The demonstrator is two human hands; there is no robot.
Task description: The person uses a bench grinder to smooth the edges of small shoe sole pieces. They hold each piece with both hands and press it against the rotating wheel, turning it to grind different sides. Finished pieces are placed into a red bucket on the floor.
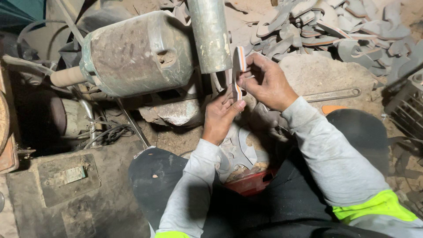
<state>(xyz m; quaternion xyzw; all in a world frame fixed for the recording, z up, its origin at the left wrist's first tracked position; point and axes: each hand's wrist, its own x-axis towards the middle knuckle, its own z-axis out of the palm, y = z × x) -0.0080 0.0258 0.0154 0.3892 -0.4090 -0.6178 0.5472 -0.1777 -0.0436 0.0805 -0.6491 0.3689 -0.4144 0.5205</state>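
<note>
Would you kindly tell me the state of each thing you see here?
Left hand: gripping the sole piece's lower end.
Right hand: pinching the sole piece's upper part.
Sole piece: upright, edge against the drum.
Drum: spinning or still, cannot tell.
Wrench: lying flat on the ground.
Cut-outs: heaped loosely.

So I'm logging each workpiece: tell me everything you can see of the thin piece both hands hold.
The piece is a thin, flat, curved cutout, pale with an orange stripe along its edge. It stands on edge, upright, beside the drum of a dusty machine. The right hand pinches its upper part; the left hand holds its lower end.
</note>
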